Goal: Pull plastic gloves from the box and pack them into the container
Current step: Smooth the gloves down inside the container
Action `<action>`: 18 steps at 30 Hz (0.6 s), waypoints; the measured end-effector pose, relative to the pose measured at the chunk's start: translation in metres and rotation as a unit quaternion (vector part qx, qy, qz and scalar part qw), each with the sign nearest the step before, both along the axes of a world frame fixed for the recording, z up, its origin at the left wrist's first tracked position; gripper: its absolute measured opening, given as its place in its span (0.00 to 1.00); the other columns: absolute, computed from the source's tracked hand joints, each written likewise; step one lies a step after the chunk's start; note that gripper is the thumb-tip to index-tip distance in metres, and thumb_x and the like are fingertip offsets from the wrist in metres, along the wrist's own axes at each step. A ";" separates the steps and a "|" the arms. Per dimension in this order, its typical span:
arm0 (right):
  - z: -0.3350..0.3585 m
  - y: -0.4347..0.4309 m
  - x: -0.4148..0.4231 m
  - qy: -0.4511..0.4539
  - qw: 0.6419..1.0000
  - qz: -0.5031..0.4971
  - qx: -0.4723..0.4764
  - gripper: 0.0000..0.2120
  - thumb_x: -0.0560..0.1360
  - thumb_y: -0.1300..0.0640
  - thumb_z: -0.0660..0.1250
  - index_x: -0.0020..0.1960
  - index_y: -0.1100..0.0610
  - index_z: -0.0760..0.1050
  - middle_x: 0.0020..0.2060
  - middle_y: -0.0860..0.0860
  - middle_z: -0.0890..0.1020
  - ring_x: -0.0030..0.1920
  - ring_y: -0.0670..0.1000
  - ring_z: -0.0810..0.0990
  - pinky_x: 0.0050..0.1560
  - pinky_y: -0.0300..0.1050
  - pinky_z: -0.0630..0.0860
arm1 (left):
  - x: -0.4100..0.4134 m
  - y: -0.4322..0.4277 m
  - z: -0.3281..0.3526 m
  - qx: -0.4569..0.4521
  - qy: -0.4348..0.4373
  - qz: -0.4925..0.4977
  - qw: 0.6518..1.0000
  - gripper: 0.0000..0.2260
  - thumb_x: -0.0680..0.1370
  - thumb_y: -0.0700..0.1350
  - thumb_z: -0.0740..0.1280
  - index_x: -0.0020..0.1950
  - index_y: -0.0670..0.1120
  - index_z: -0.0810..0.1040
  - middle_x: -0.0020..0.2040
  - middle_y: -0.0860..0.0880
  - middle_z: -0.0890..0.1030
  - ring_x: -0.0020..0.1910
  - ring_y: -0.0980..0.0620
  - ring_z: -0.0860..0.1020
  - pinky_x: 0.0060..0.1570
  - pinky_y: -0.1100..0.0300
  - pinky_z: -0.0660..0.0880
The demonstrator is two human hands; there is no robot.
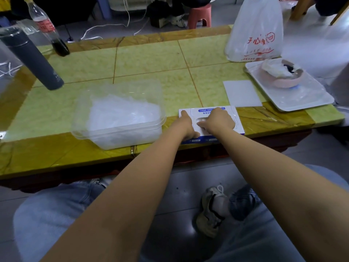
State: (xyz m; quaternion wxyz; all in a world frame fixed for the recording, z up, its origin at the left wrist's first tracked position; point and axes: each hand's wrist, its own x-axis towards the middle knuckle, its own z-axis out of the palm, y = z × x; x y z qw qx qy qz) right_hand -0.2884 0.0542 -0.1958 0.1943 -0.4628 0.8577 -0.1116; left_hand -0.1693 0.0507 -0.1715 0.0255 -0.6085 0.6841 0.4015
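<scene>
looking down from the head camera, both bare arms reach out to the box (196,111), a white carton with blue trim lying flat at the near edge of the table (151,59). the left hand (187,125) rests on the box's left part, forefinger stretched toward the far corner, pressing the carton down and gripping nothing that shows. the right hand (219,121) sits over the opening in the top, knuckles up and fingers curled down into it. i cannot tell whether the fingertips have a glove pinched, since the hand itself hides them.

the container (120,137), a clear plastic tub, stands just beside the box on its left, open on top. it already holds a loose heap of filmy gloves (120,114) that rises close to the rim. by my reading, the step in hand is drawing the next glove out of the box.

the risks look plain enough. thin gloves cling, so one tug may bring out a clump and spill some on the table. the box sits at the very edge, and if the left hand eases off, a sharp pull could lift it or drag it toward the person's lap. the heap is high and springy, so a glove dropped on top may slide over the rim unless pressed in.

farther off, well apart from the work, stand a dark flask (34,59), a white plastic bag (256,29) and a white tray (302,99).
</scene>
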 end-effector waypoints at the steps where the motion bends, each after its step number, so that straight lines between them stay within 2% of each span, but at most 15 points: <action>1: -0.001 -0.002 0.001 0.001 1.000 -0.005 0.002 0.18 0.72 0.44 0.71 0.49 0.57 0.71 0.47 0.53 0.78 0.47 0.55 0.77 0.42 0.44 0.69 | 0.000 0.000 0.000 0.002 -0.001 0.000 1.000 0.46 0.76 0.47 0.71 0.77 0.39 0.37 0.69 0.39 0.70 0.62 0.41 0.73 0.58 0.52 0.72; 4: -0.004 -0.005 0.004 -0.004 1.000 -0.019 -0.006 0.18 0.72 0.46 0.72 0.54 0.58 0.75 0.51 0.53 0.80 0.51 0.56 0.80 0.43 0.44 0.70 | 0.000 -0.002 0.000 0.013 0.004 0.005 1.000 0.47 0.76 0.46 0.71 0.77 0.39 0.37 0.70 0.40 0.69 0.63 0.41 0.72 0.57 0.54 0.70; 6: -0.005 -0.005 0.002 -0.027 0.999 -0.020 -0.016 0.19 0.70 0.45 0.73 0.52 0.58 0.77 0.48 0.53 0.81 0.48 0.56 0.80 0.43 0.43 0.71 | 0.000 -0.002 0.001 0.015 0.007 0.006 1.000 0.46 0.76 0.46 0.71 0.77 0.39 0.37 0.70 0.40 0.68 0.63 0.42 0.72 0.57 0.55 0.69; 9: 0.001 -0.003 -0.010 -0.100 0.994 -0.014 -0.041 0.12 0.67 0.50 0.74 0.37 0.56 0.75 0.34 0.51 0.78 0.36 0.54 0.76 0.35 0.41 0.68 | -0.002 -0.003 0.003 0.017 -0.005 -0.004 1.000 0.48 0.76 0.47 0.71 0.77 0.40 0.34 0.73 0.39 0.66 0.66 0.41 0.70 0.60 0.54 0.68; 11: 0.007 0.001 -0.018 -0.188 0.976 -0.003 -0.114 0.12 0.69 0.57 0.71 0.31 0.56 0.71 0.28 0.49 0.73 0.33 0.51 0.72 0.34 0.40 0.67 | -0.002 -0.004 0.005 0.024 -0.015 -0.009 1.000 0.48 0.77 0.46 0.70 0.76 0.40 0.32 0.75 0.39 0.63 0.68 0.41 0.69 0.62 0.54 0.67; 14: 0.015 0.009 -0.024 -0.247 0.949 0.012 -0.195 0.05 0.71 0.58 0.71 0.39 0.57 0.76 0.33 0.46 0.76 0.35 0.45 0.73 0.36 0.39 0.69 | -0.002 -0.004 0.006 0.029 -0.029 -0.016 0.999 0.48 0.78 0.47 0.69 0.76 0.41 0.31 0.76 0.39 0.61 0.69 0.41 0.68 0.63 0.53 0.67; 16: 0.015 0.011 -0.026 -0.230 0.959 0.021 -0.164 0.06 0.71 0.55 0.71 0.41 0.55 0.74 0.35 0.46 0.75 0.36 0.46 0.73 0.38 0.41 0.69 | -0.003 -0.003 0.007 0.024 -0.033 -0.018 0.999 0.48 0.78 0.48 0.69 0.76 0.40 0.31 0.76 0.39 0.61 0.69 0.40 0.68 0.63 0.53 0.67; 18: 0.012 0.011 -0.030 -0.182 0.978 0.043 -0.096 0.12 0.71 0.55 0.70 0.35 0.53 0.68 0.32 0.49 0.71 0.36 0.52 0.70 0.37 0.44 0.66 | -0.003 -0.001 0.007 0.013 -0.039 -0.018 0.999 0.47 0.78 0.48 0.69 0.76 0.40 0.32 0.75 0.39 0.62 0.69 0.41 0.68 0.62 0.54 0.67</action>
